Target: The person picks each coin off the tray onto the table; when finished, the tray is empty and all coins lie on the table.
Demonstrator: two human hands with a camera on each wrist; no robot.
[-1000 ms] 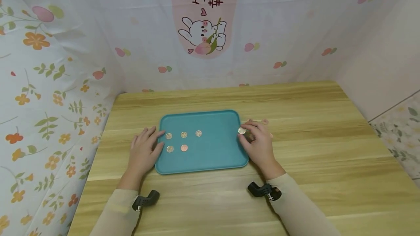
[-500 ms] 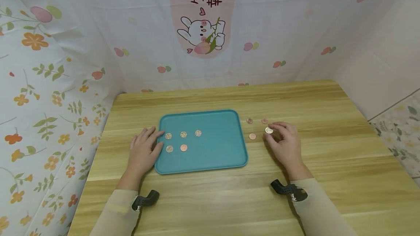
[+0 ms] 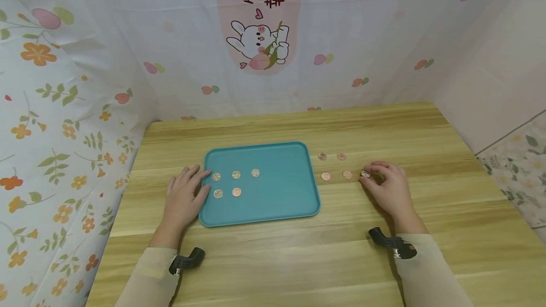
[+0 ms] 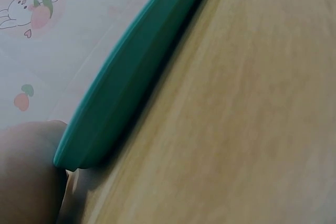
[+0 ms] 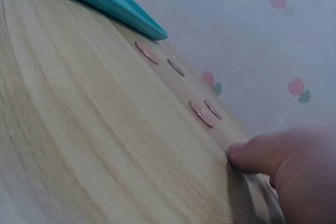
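The table [image 3: 281,259] has a light wood pattern, and its far edge meets a white hanging cloth [image 3: 170,27] with a printed rabbit and small fruits; on the left side there is a flowered cloth [image 3: 55,169]. On the table lies a blue-green tray [image 3: 277,198] with five coins [image 3: 236,175] in it, in two rows. The left hand [image 3: 184,198] has loosely extended fingers, with thumb and index finger touching the tray's left rim. Compared with one second ago, the right hand [image 3: 390,189] has moved from the tray's right edge to beyond four copper-coloured coins [image 3: 347,175]. Its thumb and fingers pinch a shiny coin [image 3: 365,173]; whether this coin already touches the wood, I cannot surely tell.
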